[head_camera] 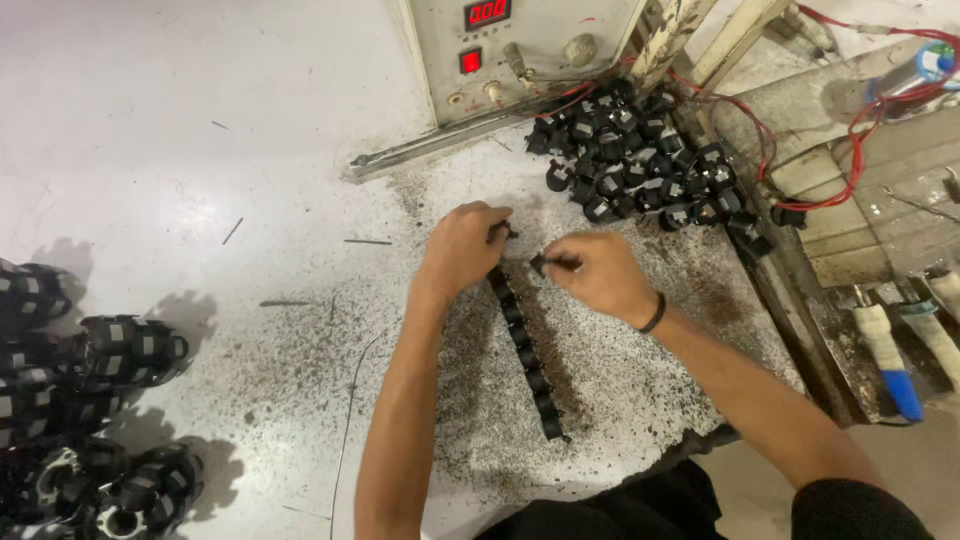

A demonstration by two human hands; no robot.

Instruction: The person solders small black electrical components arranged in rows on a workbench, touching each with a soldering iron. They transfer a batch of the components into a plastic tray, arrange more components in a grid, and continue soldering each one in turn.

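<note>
**Two hands at the top of a row of black parts**

Table [200, 150]: white, speckled, dark grit around centre.

Control box [520, 50] at 12 o'clock: grey, upright, 2 red lit displays, one wide above one small square; a few knobs beside them.

Large black rings with grey patches [130, 350] at 8–9 o'clock: about 6 in view, some cut by the frame edge.

Pile of small black parts [640, 160] at 1 o'clock: too many to count, roughly 30+.

Row of black parts [525, 345] at centre: one line, about 9 end to end, running from 12 towards 6.

Red wires [860, 120] at 2 o'clock, several.

Left hand [462, 245]: fingers curled, pinching the top end of the row.

Right hand [600, 275]: fingertips pressed on one small black part [545, 263], just beside the row's top. Black wristband [653, 315], 1.
</note>
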